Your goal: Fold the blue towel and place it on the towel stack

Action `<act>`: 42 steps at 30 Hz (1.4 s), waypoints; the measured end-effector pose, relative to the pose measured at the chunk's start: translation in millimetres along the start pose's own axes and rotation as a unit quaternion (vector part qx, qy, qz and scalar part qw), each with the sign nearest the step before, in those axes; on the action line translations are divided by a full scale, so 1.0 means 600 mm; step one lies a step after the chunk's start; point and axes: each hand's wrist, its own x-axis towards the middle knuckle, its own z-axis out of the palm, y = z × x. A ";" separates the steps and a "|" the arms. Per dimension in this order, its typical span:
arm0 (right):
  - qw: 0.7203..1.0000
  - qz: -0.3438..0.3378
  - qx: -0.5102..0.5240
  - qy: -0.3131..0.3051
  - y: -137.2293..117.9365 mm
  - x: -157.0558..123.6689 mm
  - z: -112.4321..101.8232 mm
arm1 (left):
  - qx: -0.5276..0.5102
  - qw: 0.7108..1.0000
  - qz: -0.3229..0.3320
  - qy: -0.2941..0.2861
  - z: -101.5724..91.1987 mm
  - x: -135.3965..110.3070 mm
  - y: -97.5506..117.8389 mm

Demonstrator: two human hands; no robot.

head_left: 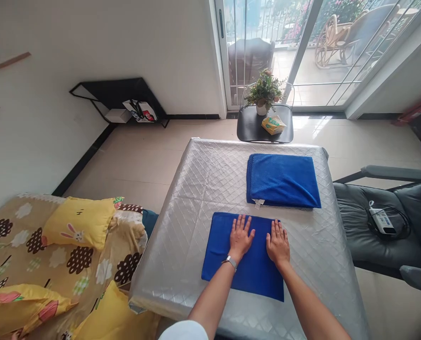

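Two blue cloths on silver-covered surface (175, 245): nearer cloth (256, 271), farther cloth (284, 179). Nearer cloth lies slightly skewed at surface's near half; almost square, long axis unclear. Left hand (241, 237) and right hand (278, 242) flat on it, apart, fingers toward surface's far end. Three yellow pillows (86, 222) left of surface.

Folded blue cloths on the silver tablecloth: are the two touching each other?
Apart. The head view shows a narrow strip of silver tablecloth running between the far blue cloth and the near blue cloth.
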 end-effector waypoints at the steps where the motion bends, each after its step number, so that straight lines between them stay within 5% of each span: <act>1: 1.000 0.002 0.000 -0.002 -0.001 0.000 -0.001 | 0.009 1.000 -0.021 0.004 -0.012 -0.005 -0.028; 5: 1.000 0.008 -0.004 -0.014 -0.002 0.001 -0.004 | 0.041 0.995 -0.085 0.020 -0.050 -0.030 -0.131; 9: 1.000 0.010 -0.012 -0.018 -0.003 0.001 -0.005 | 0.052 0.994 -0.090 0.020 -0.061 -0.047 -0.180; 27: 1.000 0.013 -0.005 -0.017 -0.002 0.001 -0.002 | 0.062 0.994 -0.093 0.010 -0.064 -0.042 -0.179; 30: 1.000 0.011 0.000 -0.012 -0.001 0.001 -0.002 | 0.062 0.991 -0.116 0.023 -0.069 -0.039 -0.158; 33: 1.000 0.009 0.008 -0.008 -0.001 0.001 -0.002 | 0.057 0.990 -0.116 0.048 -0.055 -0.041 -0.093; 38: 1.000 0.007 0.016 -0.008 0.000 0.001 -0.001 | -0.004 1.000 0.025 -0.017 0.008 -0.066 0.051; 42: 1.000 0.010 0.018 -0.017 -0.001 0.001 -0.006 | -0.004 1.000 0.000 -0.027 0.014 -0.099 0.069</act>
